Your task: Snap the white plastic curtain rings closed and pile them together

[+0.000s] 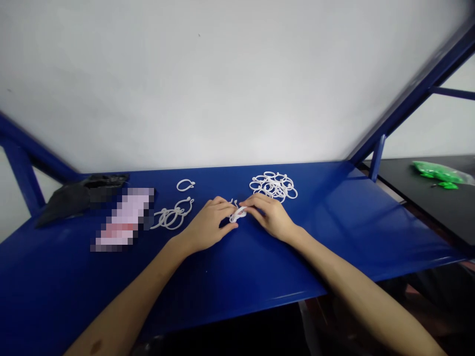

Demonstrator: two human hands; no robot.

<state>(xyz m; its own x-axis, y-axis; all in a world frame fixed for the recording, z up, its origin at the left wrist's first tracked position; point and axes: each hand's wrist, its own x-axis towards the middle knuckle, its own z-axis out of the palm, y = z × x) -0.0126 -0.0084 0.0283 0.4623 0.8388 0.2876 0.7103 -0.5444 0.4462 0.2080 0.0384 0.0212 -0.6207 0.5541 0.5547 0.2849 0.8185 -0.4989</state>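
Between my two hands, just above the blue shelf, is a white plastic ring [239, 213], seen nearly edge-on. My left hand [210, 222] pinches its left side between thumb and fingers. On its right side, my right hand [270, 215] grips it with thumb and forefinger. Small ball-shaped ends show above it, partly hidden by the fingers. Beyond my right hand lies a pile of white rings [273, 186]. To the left of my left hand rests a smaller group of overlapping open rings [172, 216], with one single ring [184, 185] behind it.
The blue metal shelf [252, 272] ends at a front edge close to me. A blurred pinkish phone-like object [124, 217] and a black plastic bag [74, 198] lie at the left. On a dark table at the right sits a bag of green items [440, 173]. Blue posts flank the shelf.
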